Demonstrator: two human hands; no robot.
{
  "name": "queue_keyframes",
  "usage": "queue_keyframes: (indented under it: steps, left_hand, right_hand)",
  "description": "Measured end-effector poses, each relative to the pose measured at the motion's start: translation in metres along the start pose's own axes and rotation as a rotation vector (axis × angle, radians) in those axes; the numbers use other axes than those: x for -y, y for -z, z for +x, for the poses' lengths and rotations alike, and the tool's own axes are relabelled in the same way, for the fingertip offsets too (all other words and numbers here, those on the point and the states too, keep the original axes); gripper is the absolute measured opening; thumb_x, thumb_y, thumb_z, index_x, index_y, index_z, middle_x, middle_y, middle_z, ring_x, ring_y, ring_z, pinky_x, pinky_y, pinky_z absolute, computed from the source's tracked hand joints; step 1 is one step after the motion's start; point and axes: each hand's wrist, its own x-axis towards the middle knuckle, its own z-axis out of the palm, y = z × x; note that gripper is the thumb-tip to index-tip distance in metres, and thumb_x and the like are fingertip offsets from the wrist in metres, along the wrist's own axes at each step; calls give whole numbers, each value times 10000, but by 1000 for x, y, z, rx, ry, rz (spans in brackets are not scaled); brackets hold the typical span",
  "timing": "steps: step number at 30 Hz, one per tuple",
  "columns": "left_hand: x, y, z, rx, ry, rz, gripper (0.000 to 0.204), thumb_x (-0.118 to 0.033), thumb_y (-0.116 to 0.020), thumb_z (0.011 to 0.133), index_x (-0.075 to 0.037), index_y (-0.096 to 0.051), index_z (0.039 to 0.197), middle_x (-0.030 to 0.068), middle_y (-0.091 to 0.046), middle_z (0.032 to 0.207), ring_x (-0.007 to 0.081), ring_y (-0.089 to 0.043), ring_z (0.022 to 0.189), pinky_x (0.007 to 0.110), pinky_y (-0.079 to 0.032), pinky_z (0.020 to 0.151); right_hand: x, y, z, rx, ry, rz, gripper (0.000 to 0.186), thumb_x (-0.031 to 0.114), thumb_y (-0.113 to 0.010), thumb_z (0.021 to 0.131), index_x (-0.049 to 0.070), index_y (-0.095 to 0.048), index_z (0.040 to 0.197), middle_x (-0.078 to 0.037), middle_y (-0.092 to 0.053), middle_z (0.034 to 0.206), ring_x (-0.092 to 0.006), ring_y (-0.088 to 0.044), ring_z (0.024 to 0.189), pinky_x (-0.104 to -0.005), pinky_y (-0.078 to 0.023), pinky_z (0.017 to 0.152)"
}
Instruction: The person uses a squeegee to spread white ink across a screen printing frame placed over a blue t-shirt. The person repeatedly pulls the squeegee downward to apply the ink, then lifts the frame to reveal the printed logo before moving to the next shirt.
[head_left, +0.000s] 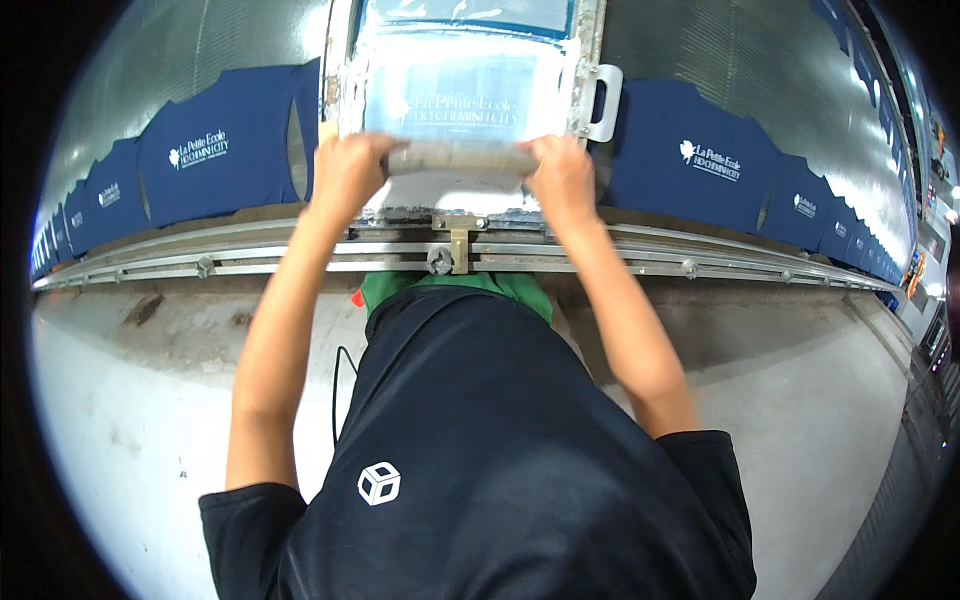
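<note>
My left hand [348, 178] and my right hand [562, 180] are closed on the two ends of a squeegee [460, 157], a long bar with a worn pale grip. It lies crosswise over the near part of a printing screen [460, 75], whose blue mesh carries a stencil of lettering. White ink [440, 192] covers the mesh around and below the bar. Metal sides frame the screen, and a white handle [606, 103] sticks out on its right. The squeegee's blade edge and whatever lies beneath the screen are hidden.
Navy fabric pieces [225, 175] with small white prints lie in a row along the shiny table, and more navy pieces [690, 190] continue to the right. Metal rails [620, 262] run along the near edge, with a brass-coloured bracket [460, 250] in front of the screen.
</note>
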Motion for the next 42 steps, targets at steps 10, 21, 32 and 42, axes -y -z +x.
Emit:
queue_keyframes:
  steps: [10,21,32,42]
  left_hand:
    - [-32,16,-21,-33,-56,121,427,-412,-867,785,-57,-676,927,123,-727,878,340,-704,845,434,-549,759]
    - [41,13,92,459,41,-311,647,-482,-972,618,71,-761,878,93,-687,668,173,-622,600,372,-503,597]
    - [9,66,169,6,-89,-10,432,-390,-849,817,-42,-651,977,159,-658,763,278,-627,695,394,-495,684]
    - [-21,16,17,194,95,-230,694,62,-665,839,-319,-650,1419,66,-768,1062,177,-718,842,364,-596,785]
  right_hand:
    - [19,18,0,49,164,108,415,366,-885,749,79,-698,983,-130,-697,940,-340,-685,964,-443,-559,860]
    - [-17,14,77,315,-247,449,785,618,-888,689,26,-748,1185,-150,-761,1026,-325,-725,957,-434,-567,816]
    - [-80,5,83,-429,-601,609,242,186,-650,988,111,-661,1218,-216,-723,1049,-412,-691,1031,-490,-535,892]
    - [-77,29,103,-589,-445,607,187,198,-645,994,69,-756,1072,-151,-771,973,-305,-757,892,-426,-579,787]
